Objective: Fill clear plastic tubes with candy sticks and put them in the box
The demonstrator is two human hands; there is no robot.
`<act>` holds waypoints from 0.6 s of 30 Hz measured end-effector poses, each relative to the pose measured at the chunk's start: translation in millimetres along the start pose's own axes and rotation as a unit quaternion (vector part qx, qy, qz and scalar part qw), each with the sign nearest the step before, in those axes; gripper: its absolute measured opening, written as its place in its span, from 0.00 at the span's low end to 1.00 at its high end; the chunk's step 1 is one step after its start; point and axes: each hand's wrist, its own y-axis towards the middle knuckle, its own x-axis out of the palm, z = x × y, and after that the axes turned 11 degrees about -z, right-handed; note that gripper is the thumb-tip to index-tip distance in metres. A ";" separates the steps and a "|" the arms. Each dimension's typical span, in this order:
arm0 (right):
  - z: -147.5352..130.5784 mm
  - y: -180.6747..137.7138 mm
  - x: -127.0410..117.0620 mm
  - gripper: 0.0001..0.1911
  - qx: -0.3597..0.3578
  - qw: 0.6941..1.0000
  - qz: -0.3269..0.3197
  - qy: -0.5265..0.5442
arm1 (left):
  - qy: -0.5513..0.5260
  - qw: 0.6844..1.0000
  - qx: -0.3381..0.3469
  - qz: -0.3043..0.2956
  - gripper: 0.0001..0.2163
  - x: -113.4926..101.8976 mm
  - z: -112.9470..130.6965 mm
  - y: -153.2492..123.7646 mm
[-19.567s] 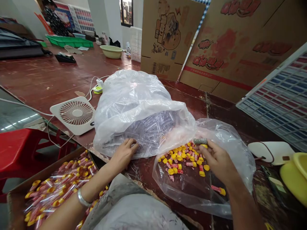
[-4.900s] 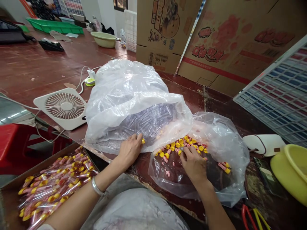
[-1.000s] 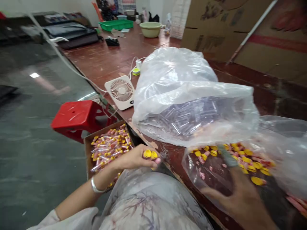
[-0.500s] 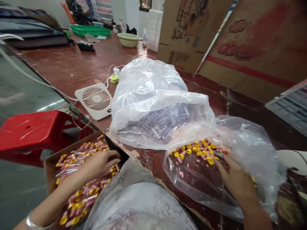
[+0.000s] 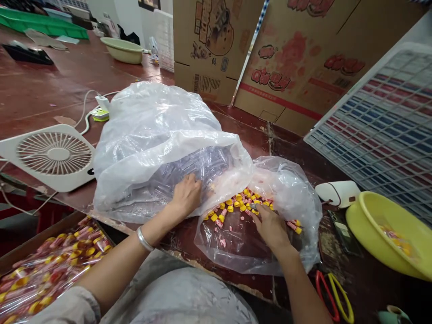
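Note:
My left hand (image 5: pixel 187 193) reaches into the mouth of a large white plastic bag (image 5: pixel 162 108), over a heap of clear plastic tubes (image 5: pixel 168 173). Its fingers are curled down, and what they grip is hidden. In a second, see-through bag (image 5: pixel 293 184) on the right lie small pink pieces with yellow caps (image 5: pixel 236 202). My right hand (image 5: pixel 273 227) is in that bag's mouth, fingertips closed in among the pieces. Something grey shows at its fingertips, and I cannot tell what is pinched there.
A box (image 5: pixel 20 245) of filled tubes with yellow caps stands at lower left. A white fan (image 5: pixel 57 153) is left of the bags. On the right are a yellow basin (image 5: pixel 371 229), scissors (image 5: pixel 340 294) and a plastic grid rack (image 5: pixel 381 117). Cardboard boxes (image 5: pixel 290 81) stand behind.
My left hand has left the box of filled tubes and moved to the clear tubes in the white bag. My right hand stays at the capped pieces. The view has turned right.

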 end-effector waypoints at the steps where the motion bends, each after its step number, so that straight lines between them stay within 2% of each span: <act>1: -2.3 2.1 1.6 0.05 -0.013 1.000 0.001 0.005 | -0.001 1.000 0.004 -0.003 0.11 1.5 -2.6 -2.5; 3: -7.6 7.1 5.6 0.05 -0.044 0.999 0.000 0.018 | -0.027 0.999 0.023 -0.002 0.12 3.2 -10.1 -11.6; 5: -11.8 12.2 10.5 0.06 -0.066 0.997 0.004 0.034 | -0.103 0.993 0.051 0.008 0.13 3.1 -18.7 -24.4; 10: -11.8 14.1 16.8 0.02 -0.066 0.993 0.036 0.086 | -0.352 0.932 0.085 0.023 0.12 -2.6 -27.0 -62.4; 12: -15.3 6.5 10.9 0.04 -0.049 0.989 0.060 0.129 | -0.470 0.880 0.074 -0.011 0.12 -2.7 -21.3 -75.3; 14: -26.5 -5.6 -0.3 0.08 -0.039 0.964 0.084 0.251 | -0.602 0.794 0.064 -0.058 0.13 0.8 -11.7 -85.1; 16: -45.3 -18.8 -12.7 0.13 -0.048 0.902 0.096 0.418 | -0.705 0.701 0.057 -0.094 0.16 7.4 -0.1 -91.9; 18: -66.5 -28.8 -21.6 0.16 -0.068 0.840 0.102 0.528 | -0.758 0.637 0.054 -0.130 0.19 14.3 11.3 -96.9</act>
